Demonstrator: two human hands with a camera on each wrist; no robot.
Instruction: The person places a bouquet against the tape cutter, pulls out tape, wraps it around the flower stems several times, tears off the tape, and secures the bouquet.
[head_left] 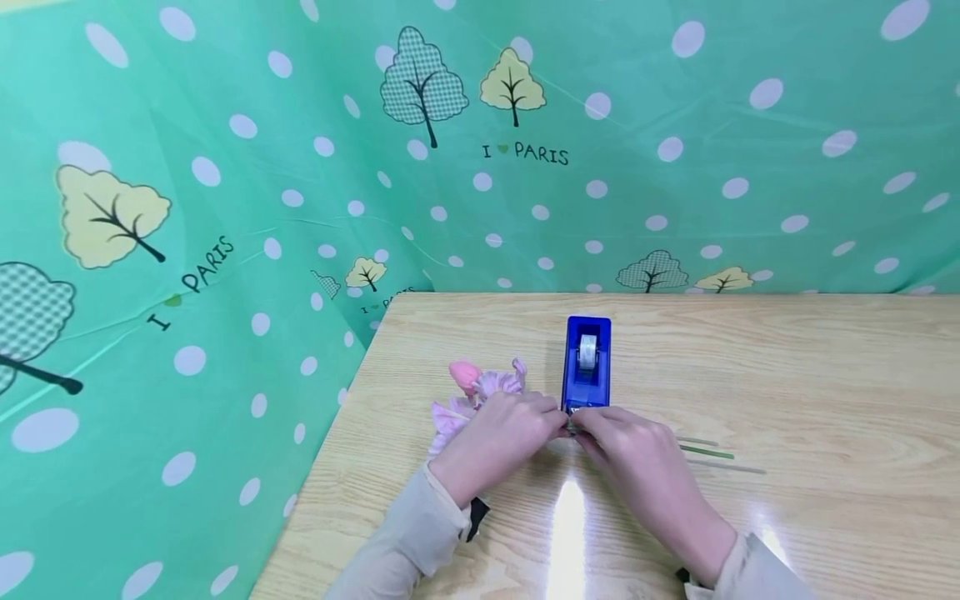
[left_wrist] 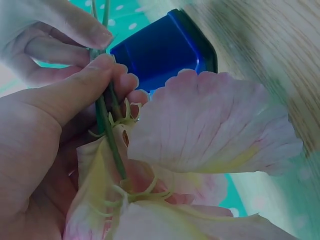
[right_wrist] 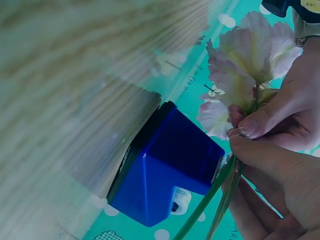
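Note:
My left hand (head_left: 510, 429) pinches the green stems (left_wrist: 115, 152) of the artificial flowers just below the blossoms. Pale pink, frilly petals (left_wrist: 215, 120) spread beside its fingers in the left wrist view. A pink bud (head_left: 465, 375) shows past that hand in the head view. Right up against it, my right hand (head_left: 645, 454) pinches the same stems between thumb and fingers. A small shiny, clear strip (right_wrist: 243, 131) shows at the meeting fingertips. The lower stem ends (head_left: 708, 453) stick out to the right, past the right hand. A blue tape dispenser (head_left: 572, 387) stands directly beyond both hands.
A roll of clear tape (head_left: 588, 352) sits in the dispenser, whose toothed cutting edge (right_wrist: 218, 167) is close to the stems. The wooden table (head_left: 825, 392) meets a green dotted cloth (head_left: 637, 192) behind and at the left.

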